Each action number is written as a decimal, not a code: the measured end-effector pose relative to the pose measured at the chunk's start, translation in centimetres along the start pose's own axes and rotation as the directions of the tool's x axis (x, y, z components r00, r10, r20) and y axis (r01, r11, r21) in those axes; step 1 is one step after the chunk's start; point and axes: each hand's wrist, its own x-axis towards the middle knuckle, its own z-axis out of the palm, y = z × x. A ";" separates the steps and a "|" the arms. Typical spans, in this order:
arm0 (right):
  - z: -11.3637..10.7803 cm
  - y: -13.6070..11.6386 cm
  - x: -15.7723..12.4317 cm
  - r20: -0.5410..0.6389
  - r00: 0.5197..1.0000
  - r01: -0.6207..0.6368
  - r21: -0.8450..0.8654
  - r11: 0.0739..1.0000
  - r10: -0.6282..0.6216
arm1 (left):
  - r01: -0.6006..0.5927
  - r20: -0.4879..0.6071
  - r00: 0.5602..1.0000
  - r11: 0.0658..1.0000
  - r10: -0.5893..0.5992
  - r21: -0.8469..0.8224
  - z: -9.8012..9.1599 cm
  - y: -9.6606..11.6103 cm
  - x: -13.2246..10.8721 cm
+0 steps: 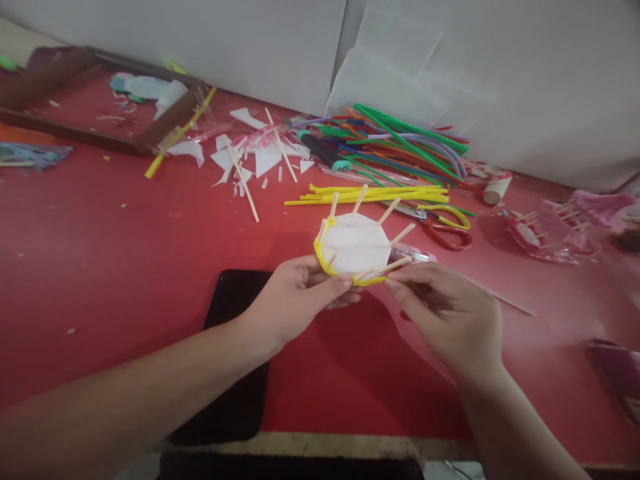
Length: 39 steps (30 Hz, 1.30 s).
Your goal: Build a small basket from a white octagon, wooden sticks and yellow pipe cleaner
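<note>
A round white disc (356, 241) with several short wooden sticks standing around its edge is held above the red table. My left hand (305, 287) grips it from the left and below, thumb on its near edge. A yellow pipe cleaner (324, 261) runs along the left and near side of the disc, around the sticks. Its end is pinched between the thumb and finger of my right hand (445, 307), beside the stick at the near right.
Behind the disc lie yellow pipe cleaners (370, 194), a pile of coloured ones (400, 147), scissors (450, 227) and white scraps (267, 160). A black tablet-like object (235, 400) is under my left forearm. A wooden frame (75, 133) sits back left, a pink stick-and-cloth piece (555, 230) right.
</note>
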 end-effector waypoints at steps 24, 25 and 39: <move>0.7 0.6 1.2 0.301 0.850 -0.511 0.673 0.535 0.432 | 0.100 0.068 0.993 0.995 -0.100 0.010 0.2 0.5 -0.1; 0.9 0.5 1.2 0.294 0.843 -0.516 0.680 0.521 0.451 | 0.081 0.074 0.994 0.997 -0.081 0.003 0.3 0.5 -0.1; 0.8 -0.7 0.6 0.099 0.966 -0.249 0.604 0.757 0.238 | -0.150 0.061 0.988 0.985 0.145 0.086 0.6 0.6 -0.7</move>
